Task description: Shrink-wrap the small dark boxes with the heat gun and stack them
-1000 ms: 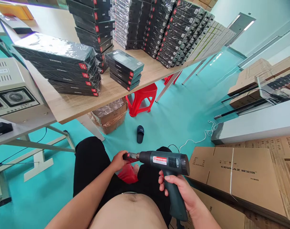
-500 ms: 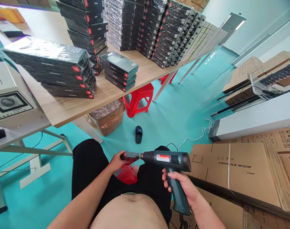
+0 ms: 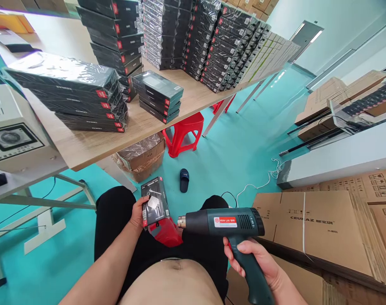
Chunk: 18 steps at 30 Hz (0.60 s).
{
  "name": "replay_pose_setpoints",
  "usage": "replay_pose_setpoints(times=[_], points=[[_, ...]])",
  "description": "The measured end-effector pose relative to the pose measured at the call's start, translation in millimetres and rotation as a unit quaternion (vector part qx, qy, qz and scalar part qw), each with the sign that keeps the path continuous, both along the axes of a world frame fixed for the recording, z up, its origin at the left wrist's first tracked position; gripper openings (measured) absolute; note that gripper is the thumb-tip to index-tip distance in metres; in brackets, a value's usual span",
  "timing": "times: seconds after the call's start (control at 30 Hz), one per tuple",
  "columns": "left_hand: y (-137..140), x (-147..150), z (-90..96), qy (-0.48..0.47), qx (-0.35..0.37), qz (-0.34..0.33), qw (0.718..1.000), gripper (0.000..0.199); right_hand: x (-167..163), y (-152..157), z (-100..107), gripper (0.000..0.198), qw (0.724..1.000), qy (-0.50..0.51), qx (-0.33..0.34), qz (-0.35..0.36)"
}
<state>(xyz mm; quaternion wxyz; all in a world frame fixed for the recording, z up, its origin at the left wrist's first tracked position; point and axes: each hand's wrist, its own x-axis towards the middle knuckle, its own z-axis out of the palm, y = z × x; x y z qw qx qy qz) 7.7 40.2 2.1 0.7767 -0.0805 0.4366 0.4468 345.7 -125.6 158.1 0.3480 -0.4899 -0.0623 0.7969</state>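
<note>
My left hand (image 3: 138,212) grips a flat black box (image 3: 155,199) by its left edge, over my lap. The box has red corners, a pale picture on its broad face and a shiny surface. My right hand (image 3: 248,256) is wrapped round the handle of a dark green heat gun (image 3: 223,222) with a red label. The gun's metal nozzle points left, a short way right of the box's lower corner and apart from it. Beneath the box shows the red seat (image 3: 166,232) between my legs.
On the wooden table (image 3: 94,150) stand a small stack of boxes (image 3: 158,95), a larger film-wrapped stack (image 3: 72,93) and tall rows behind. A grey machine (image 3: 18,131) is at left. A red stool (image 3: 185,133) and slipper (image 3: 184,180) are on the floor. Cartons (image 3: 313,224) stand at right.
The box has swung from nearly edge-on to showing its broad face, and moved left and up with my left hand. My right hand has brought the heat gun slightly lower and closer to me.
</note>
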Motion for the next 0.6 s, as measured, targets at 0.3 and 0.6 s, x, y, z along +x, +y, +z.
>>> replay_pose_setpoints(times=[0.3,0.6], points=[[-2,-2,-2.1,-0.018,0.035,0.005,0.999,0.017,-25,13,-4,0.035,0.999,-0.004,0.042,0.023],[-3,-1,8.8,-0.077,0.114,-0.111,0.984,0.061,-29,17,-5,0.034,0.999,0.005,0.034,-0.004]])
